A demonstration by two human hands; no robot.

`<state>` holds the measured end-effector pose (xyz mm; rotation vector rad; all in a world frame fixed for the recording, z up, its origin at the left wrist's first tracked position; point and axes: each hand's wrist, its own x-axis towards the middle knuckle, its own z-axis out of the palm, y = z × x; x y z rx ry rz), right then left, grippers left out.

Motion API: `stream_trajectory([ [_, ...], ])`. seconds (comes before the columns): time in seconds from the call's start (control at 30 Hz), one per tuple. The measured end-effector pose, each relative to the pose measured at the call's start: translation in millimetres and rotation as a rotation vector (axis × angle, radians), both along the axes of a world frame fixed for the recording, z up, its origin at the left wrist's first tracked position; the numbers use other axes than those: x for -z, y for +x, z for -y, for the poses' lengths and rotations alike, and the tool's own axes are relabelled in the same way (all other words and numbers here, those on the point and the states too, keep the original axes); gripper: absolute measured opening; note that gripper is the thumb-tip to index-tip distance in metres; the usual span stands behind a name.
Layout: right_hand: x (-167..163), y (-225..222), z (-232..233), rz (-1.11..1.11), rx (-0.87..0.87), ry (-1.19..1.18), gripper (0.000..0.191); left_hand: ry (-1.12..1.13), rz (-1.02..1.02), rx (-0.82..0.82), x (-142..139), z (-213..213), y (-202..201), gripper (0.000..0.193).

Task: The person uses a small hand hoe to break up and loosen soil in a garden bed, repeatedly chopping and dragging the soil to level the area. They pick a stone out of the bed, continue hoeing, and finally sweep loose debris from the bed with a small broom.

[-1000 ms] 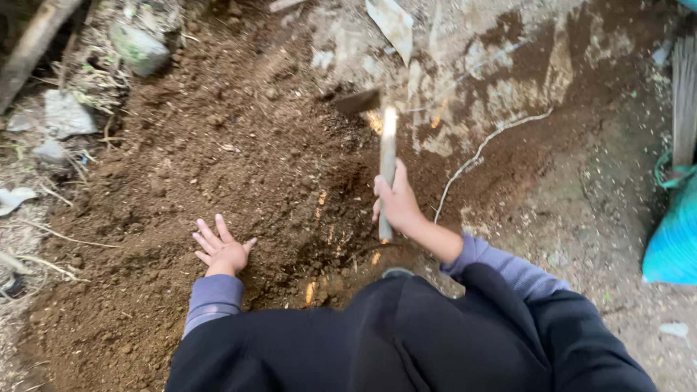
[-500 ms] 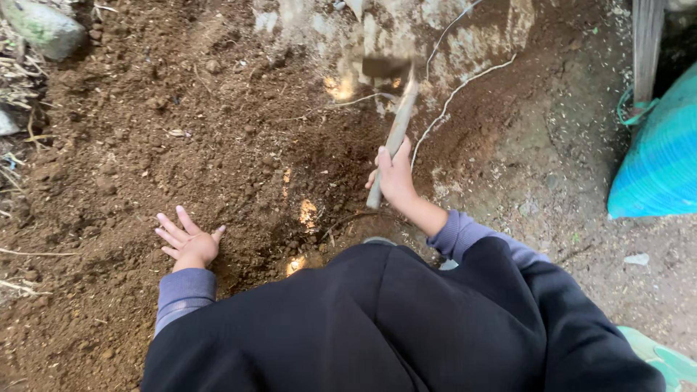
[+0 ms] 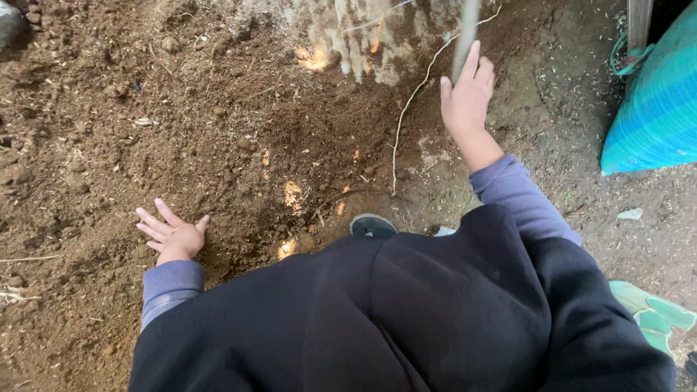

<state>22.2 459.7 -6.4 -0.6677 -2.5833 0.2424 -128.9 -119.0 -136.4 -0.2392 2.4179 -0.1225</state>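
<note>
Right hand [image 3: 467, 98] in loose grip beside the blurred tool handle [image 3: 465, 33].

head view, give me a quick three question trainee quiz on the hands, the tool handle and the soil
1. True or false: the left hand lies flat on the soil with fingers spread.
2. What does the right hand grip?
A. a stone
B. a pale tool handle
C. the blue sack
3. Fill in: the thin white root runs to the ____ of the right hand in the picture.

Key: 1 true; 2 B; 3 left
</note>
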Motion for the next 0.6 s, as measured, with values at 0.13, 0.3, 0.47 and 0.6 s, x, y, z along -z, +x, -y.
stream_trajectory([
  [0.13,22.8,23.6,17.6,0.154,0.353,-1.13,0.048,0.02,0.009,0.019,-1.8,-1.6,-1.2,0.13],
  [0.3,68.0,36.7,18.6,0.446,-0.469,0.099,0.049,0.049,-0.022,0.01,-3.7,-2.9,3.9,0.129],
  [0.47,87.1,43.6,5.1,0.496,-0.6,0.28,0.033,0.027,-0.055,0.019,-2.0,-2.6,5.3,0.133],
  [0.6,71.4,47.5,4.0,0.389,-0.664,0.29,0.016,0.031,-0.057,0.019,-2.1,-1.7,4.2,0.134],
])
